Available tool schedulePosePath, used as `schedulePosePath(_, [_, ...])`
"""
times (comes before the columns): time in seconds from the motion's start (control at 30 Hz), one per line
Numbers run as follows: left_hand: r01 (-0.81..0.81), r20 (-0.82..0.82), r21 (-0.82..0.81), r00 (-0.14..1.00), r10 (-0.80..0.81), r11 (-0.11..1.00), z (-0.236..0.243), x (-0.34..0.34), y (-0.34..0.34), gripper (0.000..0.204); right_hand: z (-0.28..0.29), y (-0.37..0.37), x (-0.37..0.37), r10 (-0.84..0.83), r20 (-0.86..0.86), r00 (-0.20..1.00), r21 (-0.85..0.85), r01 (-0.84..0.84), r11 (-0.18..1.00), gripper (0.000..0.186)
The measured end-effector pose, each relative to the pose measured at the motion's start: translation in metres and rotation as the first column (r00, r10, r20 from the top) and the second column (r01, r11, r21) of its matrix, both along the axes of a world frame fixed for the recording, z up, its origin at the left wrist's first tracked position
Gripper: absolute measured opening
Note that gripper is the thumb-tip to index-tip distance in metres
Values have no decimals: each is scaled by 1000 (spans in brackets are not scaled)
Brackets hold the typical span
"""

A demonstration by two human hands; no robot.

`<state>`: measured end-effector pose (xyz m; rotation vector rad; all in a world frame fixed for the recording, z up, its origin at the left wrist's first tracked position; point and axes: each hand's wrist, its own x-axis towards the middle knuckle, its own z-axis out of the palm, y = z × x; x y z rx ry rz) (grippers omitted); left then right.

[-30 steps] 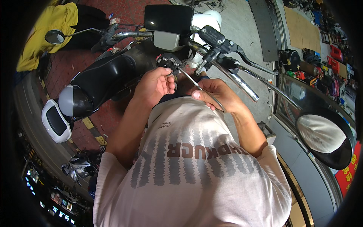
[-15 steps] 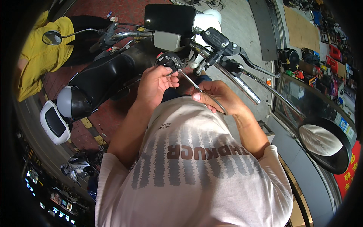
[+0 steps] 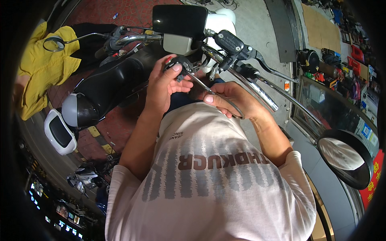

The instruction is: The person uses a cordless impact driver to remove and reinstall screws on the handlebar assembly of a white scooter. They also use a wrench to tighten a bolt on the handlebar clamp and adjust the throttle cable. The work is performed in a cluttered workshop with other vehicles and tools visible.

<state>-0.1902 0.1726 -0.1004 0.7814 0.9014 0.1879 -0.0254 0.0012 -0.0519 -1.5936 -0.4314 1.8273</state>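
Note:
My left hand (image 3: 164, 86) is closed around a black handlebar switch housing (image 3: 179, 66), thumb on its near face. A thin metal cable (image 3: 200, 83) runs from that housing down to the right. Its lower part, a dark bent sheath (image 3: 236, 107), lies pinched between the thumb and fingers of my right hand (image 3: 231, 98). Just beyond my right hand is the bare chrome handlebar end (image 3: 268, 100), with no grip on it. The black brake lever (image 3: 267, 66) and its fluid reservoir (image 3: 229, 40) are clamped higher up the bar.
A motorbike's black seat (image 3: 116, 78) and white rear box (image 3: 60, 131) stretch to the left. One round mirror (image 3: 345, 158) sticks out at the right. At the far left stands a person in a yellow shirt (image 3: 52, 66). Packed shelves and a glass case (image 3: 321, 100) line the right side.
My left hand has tilted the switch housing slightly, so its closed black side faces up more. My right hand keeps its pinch on the cable, almost in the same place.

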Motion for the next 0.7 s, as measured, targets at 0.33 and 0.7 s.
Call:
schedulePosePath(0.33, [100,76,-183,993,-88,978,-15,9,13,55,2,7,6,80,70,994,33,-83,996,56])
schedulePosePath(0.7, [7,179,-428,981,77,904,-17,10,0,66,-35,-23,-41,-340,-128,932,68,350,934,46])
